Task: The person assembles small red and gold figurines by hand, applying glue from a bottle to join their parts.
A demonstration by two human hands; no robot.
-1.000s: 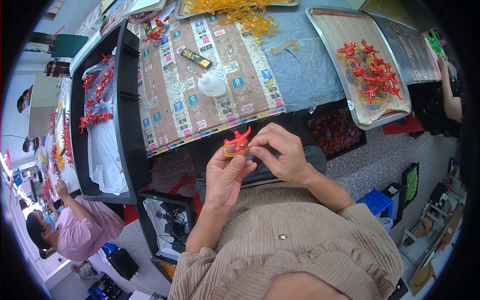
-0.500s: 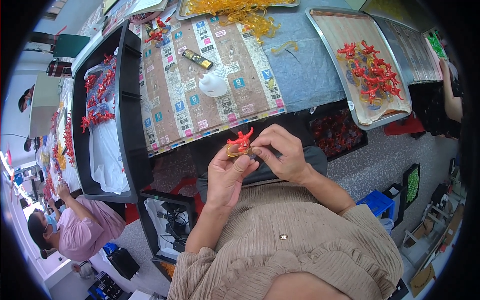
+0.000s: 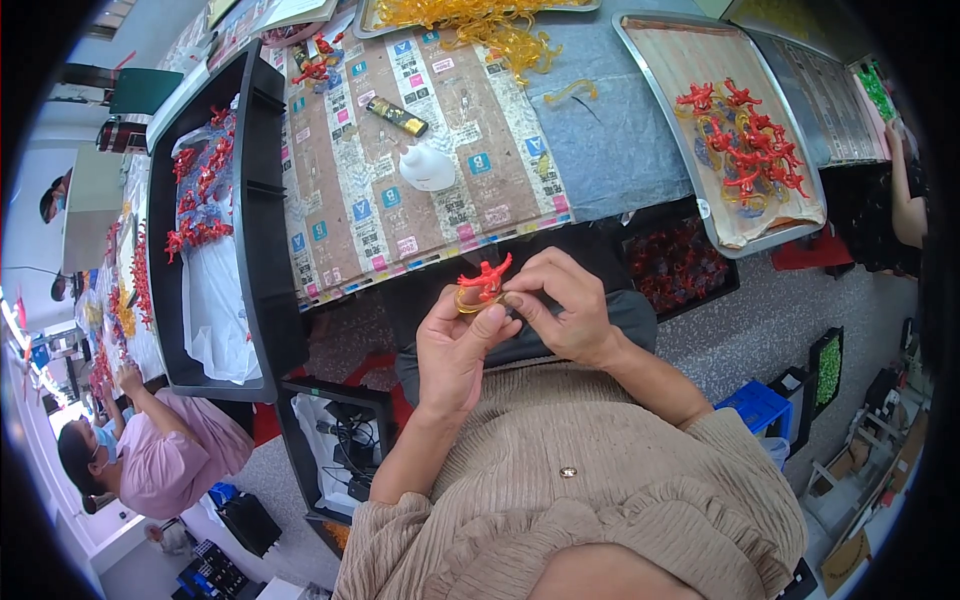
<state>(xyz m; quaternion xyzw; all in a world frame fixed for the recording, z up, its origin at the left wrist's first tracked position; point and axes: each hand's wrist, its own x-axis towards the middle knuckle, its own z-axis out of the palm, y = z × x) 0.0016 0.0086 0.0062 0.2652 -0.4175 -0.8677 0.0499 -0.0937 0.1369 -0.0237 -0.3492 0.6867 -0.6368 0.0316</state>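
A small red plastic figure (image 3: 487,276) with spread arms is held up in front of me, off the table's near edge. My left hand (image 3: 452,345) grips it from below between thumb and fingers. A yellow translucent piece (image 3: 465,300) curves out beside the figure. My right hand (image 3: 562,308) pinches at the figure's lower right side, its thumb and forefinger closed there. The parts between the fingertips are mostly hidden. Beyond my hands, a white squeeze bottle (image 3: 427,168) lies on the printed board (image 3: 420,235), near a black and gold tube (image 3: 397,116).
On the left stands a black crate (image 3: 262,330) with red figures on white sheeting. At the right, a metal tray (image 3: 735,235) holds several red figures. Yellow pieces (image 3: 480,20) heap up at the back. Co-workers sit at the left (image 3: 175,455) and right edges.
My hands stay together in nearly the same place. The red figure has tilted slightly and shifted a little to the right. The whole view has moved slightly.
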